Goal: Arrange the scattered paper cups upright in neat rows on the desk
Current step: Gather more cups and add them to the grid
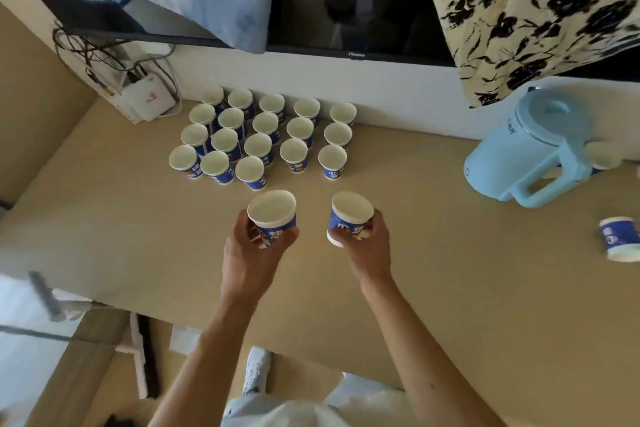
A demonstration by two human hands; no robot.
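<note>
Two paper cups are in your hands, held over the bare desk (138, 218) just in front of the block already set out. Your left hand (258, 243) has fingers and thumb curled around the lower wall of the left cup (272, 210), mouth up. Your right hand (367, 239) curls around the side of the right cup (351, 215), which is slightly tilted. You cannot tell whether either base touches the desk.

Behind them, eighteen standing cups (293, 150) sit upright in five lines running back to the wall (398, 97). The three left lines are four deep and the two right lines are three deep, so the front edge of the block steps back on the right, with bare surface between it and your right cup.

You have wide open room to the left of the block and along the near edge under your forearms. On the right, a light-blue kettle (530, 156) stands well apart from the block, and a fallen cup (620, 239) lies on its side at the frame's edge.
</note>
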